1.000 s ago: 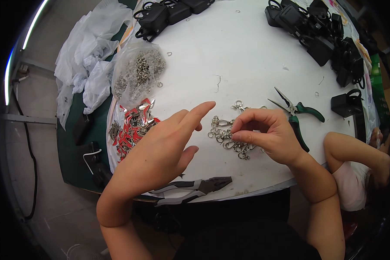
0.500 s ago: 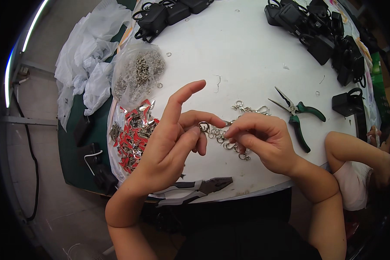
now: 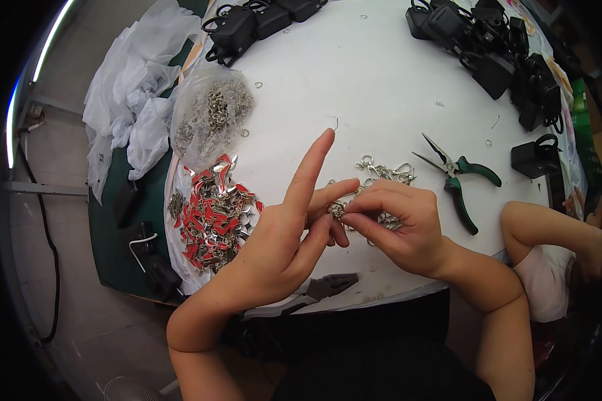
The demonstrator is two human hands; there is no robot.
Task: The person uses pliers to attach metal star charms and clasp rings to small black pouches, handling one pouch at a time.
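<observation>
Between the thumb and fingers of my left hand (image 3: 274,244) is a small metal ring (image 3: 336,210), pinched while the index finger points up and away. My right hand (image 3: 408,220) closes its thumb and index finger at the same ring; whatever small part it grips there is hidden by the fingertips. Just beyond and partly under the right hand lies a heap of silvery clasps and rings (image 3: 400,174). A pile of red and silver metal charms (image 3: 214,217) spreads left of my left hand. Green-handled needle-nose pliers (image 3: 451,167) lie with jaws apart to the right.
Grey pliers (image 3: 324,287) rest at the table's near edge, partly behind my left wrist. A clear bag of metal rings (image 3: 214,113) stands at the left beside white plastic bags (image 3: 137,87). Black power adapters (image 3: 491,73) crowd the far right. Another person's arm (image 3: 548,230) is at right.
My left hand has moved right with the ring, bringing it up to the right fingertips. Its index finger has straightened. The right hand has barely shifted.
</observation>
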